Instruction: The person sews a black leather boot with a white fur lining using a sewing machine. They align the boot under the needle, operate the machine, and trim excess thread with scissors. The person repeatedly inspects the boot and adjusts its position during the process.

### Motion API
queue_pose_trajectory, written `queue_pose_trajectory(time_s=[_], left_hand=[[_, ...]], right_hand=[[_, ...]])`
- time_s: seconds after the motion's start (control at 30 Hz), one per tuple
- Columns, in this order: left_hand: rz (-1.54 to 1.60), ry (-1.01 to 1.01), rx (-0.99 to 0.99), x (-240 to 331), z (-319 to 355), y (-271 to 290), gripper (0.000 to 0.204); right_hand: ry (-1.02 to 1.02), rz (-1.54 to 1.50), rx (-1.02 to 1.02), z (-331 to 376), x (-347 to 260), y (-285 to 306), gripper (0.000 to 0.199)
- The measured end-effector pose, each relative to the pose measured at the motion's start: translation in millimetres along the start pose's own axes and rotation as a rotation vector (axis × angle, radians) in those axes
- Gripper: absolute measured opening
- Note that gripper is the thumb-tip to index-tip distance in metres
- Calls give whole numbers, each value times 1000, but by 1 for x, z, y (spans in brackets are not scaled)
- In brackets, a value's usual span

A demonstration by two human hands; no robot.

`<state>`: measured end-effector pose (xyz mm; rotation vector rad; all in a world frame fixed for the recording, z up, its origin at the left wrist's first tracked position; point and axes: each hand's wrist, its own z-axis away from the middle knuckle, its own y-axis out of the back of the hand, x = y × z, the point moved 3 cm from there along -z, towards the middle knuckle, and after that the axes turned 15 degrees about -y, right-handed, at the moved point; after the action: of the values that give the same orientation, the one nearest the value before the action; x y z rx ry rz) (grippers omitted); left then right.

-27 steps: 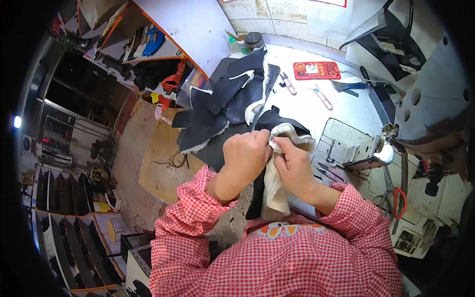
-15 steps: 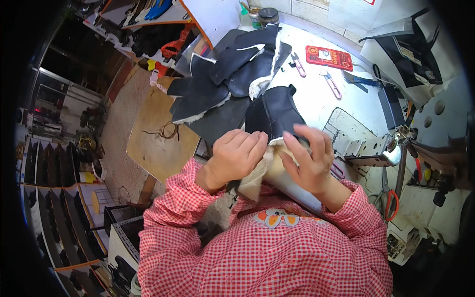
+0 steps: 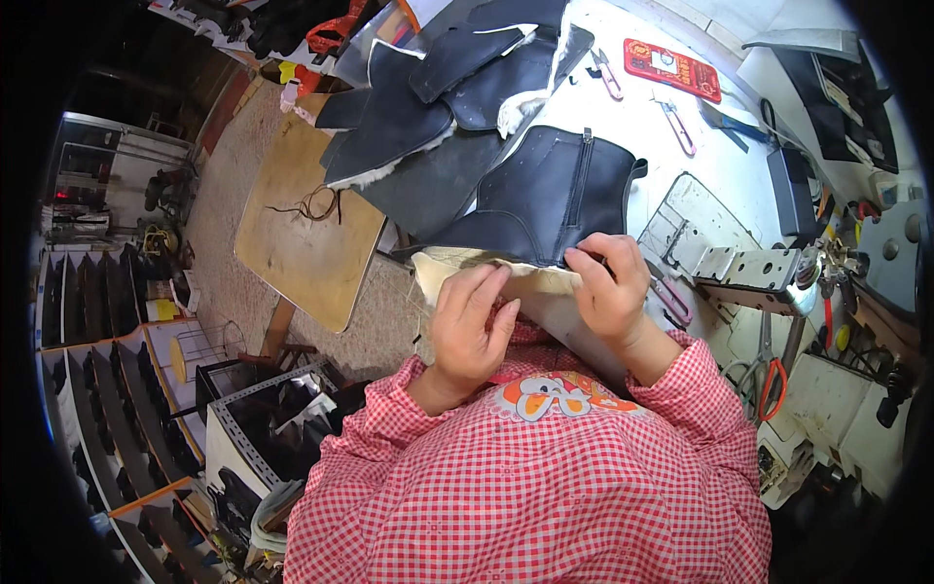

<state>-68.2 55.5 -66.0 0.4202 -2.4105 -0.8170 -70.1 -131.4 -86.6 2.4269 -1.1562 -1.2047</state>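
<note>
Red-and-white checked cloth (image 3: 525,487) covers the wearer. The left hand (image 3: 471,331) touches cream lining (image 3: 543,279); whether its grip is closed, I cannot tell. The right hand's (image 3: 615,292) grip pinches the edge of a black boot upper (image 3: 545,185) at the tabletop's (image 3: 634,128) near side. Beyond lie black fleece-edged pieces (image 3: 389,127), pink-handled snips (image 3: 681,134), then a red case (image 3: 693,76).
</note>
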Motion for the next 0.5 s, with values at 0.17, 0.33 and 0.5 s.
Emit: queue_pose_trajectory(time_s=[0.17, 0.33, 0.5], left_hand=[[270, 327, 7, -9, 3, -7, 33], [2209, 935, 122, -19, -4, -18, 45], [2328, 1088, 142, -24, 3, -10, 47]], right_hand=[[-8, -13, 3, 1, 1, 4, 23], [-7, 55, 20, 7, 5, 5, 23], [69, 92, 6, 15, 5, 2, 18]])
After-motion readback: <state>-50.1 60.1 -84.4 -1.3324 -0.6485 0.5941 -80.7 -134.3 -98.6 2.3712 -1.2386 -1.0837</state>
